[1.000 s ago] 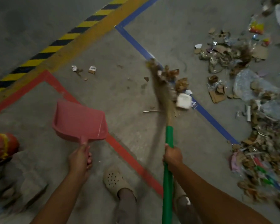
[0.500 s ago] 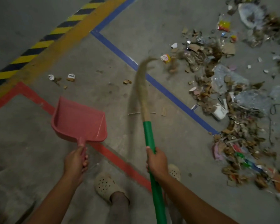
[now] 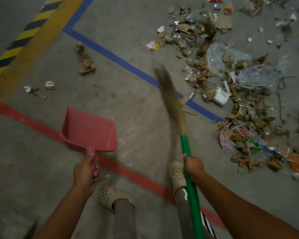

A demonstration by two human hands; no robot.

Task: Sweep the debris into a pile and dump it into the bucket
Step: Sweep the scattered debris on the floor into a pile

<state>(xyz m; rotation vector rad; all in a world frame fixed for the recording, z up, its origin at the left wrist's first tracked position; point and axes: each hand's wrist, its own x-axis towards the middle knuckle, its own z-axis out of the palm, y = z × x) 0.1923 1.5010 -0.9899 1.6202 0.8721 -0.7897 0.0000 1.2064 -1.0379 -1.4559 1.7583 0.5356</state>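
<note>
Dim, flat indoor light lies evenly over the scene, and its source cannot be told. Colours look muted and the grey floor (image 3: 136, 118) is grainy. Shadows are soft and faint, and the darkest patch sits in the corner at 7 o'clock. The broom (image 3: 186, 147) has bristles smeared by motion into a tan streak near the centre, with a blurry dark band beside its handle. The dustpan (image 3: 88, 128) at 8 o'clock is fairly crisp. The litter (image 3: 240, 107) from 1 to 4 o'clock is soft and smears toward the edge. Clear plastic (image 3: 255, 76) at 2 o'clock gives a dull sheen.
</note>
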